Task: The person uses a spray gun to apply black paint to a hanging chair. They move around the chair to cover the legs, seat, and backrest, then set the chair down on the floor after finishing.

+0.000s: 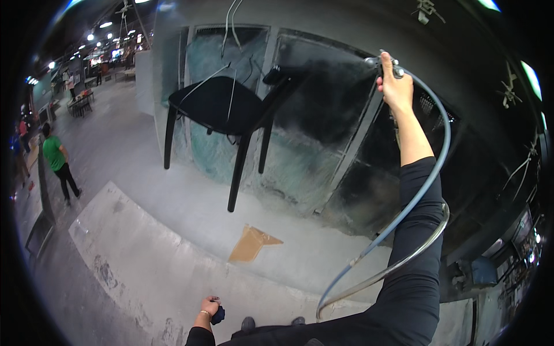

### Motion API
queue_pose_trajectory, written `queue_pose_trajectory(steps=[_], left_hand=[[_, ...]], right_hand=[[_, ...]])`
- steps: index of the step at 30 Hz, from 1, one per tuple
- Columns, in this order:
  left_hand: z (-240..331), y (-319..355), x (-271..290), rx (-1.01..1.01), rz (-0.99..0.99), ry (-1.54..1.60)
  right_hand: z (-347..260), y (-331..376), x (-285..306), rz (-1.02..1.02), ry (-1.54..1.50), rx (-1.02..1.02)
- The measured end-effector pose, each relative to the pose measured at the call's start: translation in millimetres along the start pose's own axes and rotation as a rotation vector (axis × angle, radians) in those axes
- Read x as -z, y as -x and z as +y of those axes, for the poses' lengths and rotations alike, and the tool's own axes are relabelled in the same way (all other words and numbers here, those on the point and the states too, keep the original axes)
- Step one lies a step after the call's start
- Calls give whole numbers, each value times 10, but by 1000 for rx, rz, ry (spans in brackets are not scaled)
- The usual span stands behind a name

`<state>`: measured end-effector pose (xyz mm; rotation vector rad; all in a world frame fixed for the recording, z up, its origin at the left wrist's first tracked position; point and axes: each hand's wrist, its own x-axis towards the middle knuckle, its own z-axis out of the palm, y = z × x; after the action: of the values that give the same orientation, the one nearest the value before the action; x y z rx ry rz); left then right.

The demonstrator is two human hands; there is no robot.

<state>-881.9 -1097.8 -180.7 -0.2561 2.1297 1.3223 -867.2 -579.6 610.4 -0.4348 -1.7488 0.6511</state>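
A black chair (pixel 222 106) hangs by thin wire hooks in front of me, tilted, with its legs pointing down. My right hand (pixel 397 85), arm stretched up and out, is closed around a spray gun (pixel 388 63) to the right of the chair and apart from it. From the gun a blue-grey hose (pixel 445 135) loops down along my sleeve, beside a clear hose (pixel 424 245). Low in the view, my left hand (pixel 209 305) is closed on a small dark blue bundle (pixel 218 315), perhaps cloth; its kind is not clear.
Dusty booth panels (pixel 317 86) stand behind the chair. A piece of brown cardboard (pixel 251 242) lies on the floor by a grey ledge (pixel 144 248). Other wire hooks (pixel 509 86) hang at right. A person in a green shirt (pixel 55 153) stands far left, with several others beyond.
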Motion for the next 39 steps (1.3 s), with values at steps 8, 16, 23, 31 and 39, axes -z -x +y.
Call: queue_pose_trajectory(steps=[8, 16, 23, 31, 39], left_hand=[[-2140, 1140, 713, -132, -727, -1293], [-1970, 716, 959, 170, -742, -1362], [339, -475, -10, -51, -131, -421], [2478, 1614, -3144, -772, -663, -367], [2542, 5405, -5698, -1805, -1599, -273]], right_hand=[[888, 1926, 352, -247, -195, 9], [1794, 4781, 860, -432, -259, -626], [2035, 5916, 1718, -98, -91, -965], [2599, 6043, 3258, 214, -194, -1022], [3083, 6140, 5361, 392, -104, -742]])
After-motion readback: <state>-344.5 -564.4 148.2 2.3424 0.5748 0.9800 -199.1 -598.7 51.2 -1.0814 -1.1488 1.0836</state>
